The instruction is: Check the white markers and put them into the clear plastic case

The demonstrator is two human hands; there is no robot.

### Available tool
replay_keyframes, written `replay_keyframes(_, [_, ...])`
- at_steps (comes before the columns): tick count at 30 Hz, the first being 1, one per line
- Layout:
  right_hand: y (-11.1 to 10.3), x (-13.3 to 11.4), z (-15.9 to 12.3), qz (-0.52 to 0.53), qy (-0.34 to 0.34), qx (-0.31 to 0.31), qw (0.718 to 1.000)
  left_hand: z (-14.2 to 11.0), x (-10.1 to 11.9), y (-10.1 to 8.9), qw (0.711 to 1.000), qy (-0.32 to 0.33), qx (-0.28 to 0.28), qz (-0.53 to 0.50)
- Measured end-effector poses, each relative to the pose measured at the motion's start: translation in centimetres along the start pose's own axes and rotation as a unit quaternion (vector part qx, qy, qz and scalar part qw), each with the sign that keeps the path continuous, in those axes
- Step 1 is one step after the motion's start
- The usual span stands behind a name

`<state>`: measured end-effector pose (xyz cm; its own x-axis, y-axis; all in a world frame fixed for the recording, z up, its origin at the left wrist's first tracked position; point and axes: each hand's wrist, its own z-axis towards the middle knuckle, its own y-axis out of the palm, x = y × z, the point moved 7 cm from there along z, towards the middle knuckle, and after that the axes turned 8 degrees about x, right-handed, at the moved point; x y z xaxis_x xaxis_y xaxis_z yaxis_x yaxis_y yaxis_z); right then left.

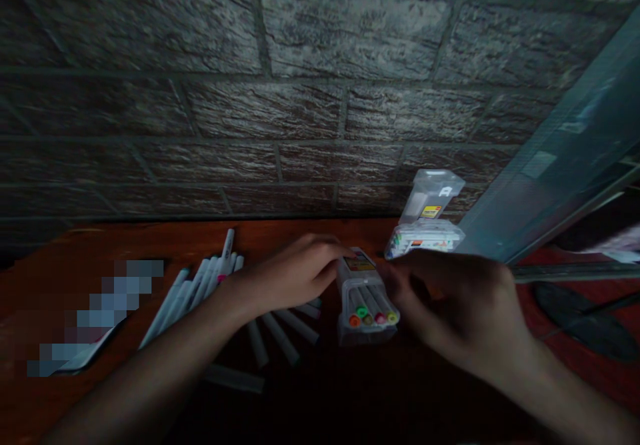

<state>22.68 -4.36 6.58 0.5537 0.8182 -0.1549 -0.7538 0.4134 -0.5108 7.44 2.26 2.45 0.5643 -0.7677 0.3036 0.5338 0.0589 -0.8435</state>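
Observation:
A clear plastic marker case (361, 298) lies between my two hands, with its end toward me. Several markers fill it, their orange, green, brown, pink and yellow ends facing me. From the left, my left hand (305, 268) grips the upper part of the case, by its yellow label. My right hand (460, 298) is closed, with thumb and fingertips against the case's right side; the fingertips are partly in shadow. Loose white markers (200, 281) lie in a row on the table left of my left forearm. More loose markers (280, 335) fan out below my left hand.
Behind my right hand stands an upright clear case (425, 198), with another filled marker case (425, 237) before it. The wooden table (145, 241) meets a brick wall (305, 111). A blurred-out flat object (100, 318) lies at left. A metal frame (555, 138) rises on the right.

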Motion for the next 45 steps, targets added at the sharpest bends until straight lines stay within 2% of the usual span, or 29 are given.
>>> replay_keyframes(3, [1.5, 3.6, 3.6, 0.033, 0.056, -0.01, 0.998, 0.1, -1.3, -0.2, 1.0, -0.023, 0.009, 0.005])
replay_keyframes(6, [4.0, 7.7, 5.6, 0.135, 0.134, -0.011, 0.982, -0.9, -3.9, -0.5, 0.995, -0.097, 0.036, 0.016])
replay_keyframes(8, [5.5, 9.9, 5.3, 0.208, 0.183, 0.001, 0.961, -2.3, -5.3, -0.2, 0.991, -0.122, 0.049, 0.028])
replay_keyframes(11, [6.9, 11.7, 3.2, 0.222, 0.207, 0.028, 0.952, -4.8, -6.6, 0.8, 0.989, -0.139, 0.037, 0.035])
replay_keyframes(15, [7.3, 12.8, -0.7, 0.221, 0.238, 0.082, 0.942, -6.7, -6.7, 2.5, 0.992, -0.122, -0.024, 0.025])
replay_keyframes(18, [7.0, 12.9, -2.5, 0.21, 0.237, 0.101, 0.943, -7.0, -6.7, 2.8, 0.991, -0.117, -0.052, 0.023])
replay_keyframes(25, [6.6, 12.2, -3.9, 0.162, 0.203, 0.083, 0.962, -7.4, -6.9, 2.4, 0.989, -0.114, -0.083, -0.031])
replay_keyframes(29, [6.6, 11.4, -3.8, 0.109, 0.143, 0.087, 0.98, -7.3, -6.9, 2.8, 0.989, -0.106, -0.098, -0.027])
replay_keyframes(36, [6.6, 11.1, -3.8, 0.096, 0.123, 0.086, 0.984, -6.6, -7.4, 3.8, 0.994, -0.091, -0.064, 0.007])
replay_keyframes(39, [6.4, 11.4, -3.9, 0.1, 0.138, 0.095, 0.981, -6.4, -7.4, 3.4, 0.996, -0.083, -0.029, 0.014])
replay_keyframes(42, [6.2, 12.0, -4.1, 0.108, 0.17, 0.107, 0.974, -6.2, -6.7, 1.9, 0.996, -0.074, 0.046, 0.025])
replay_keyframes(45, [5.9, 12.3, -4.1, 0.122, 0.18, 0.113, 0.969, -6.2, -5.2, -0.1, 0.985, -0.051, 0.164, 0.025])
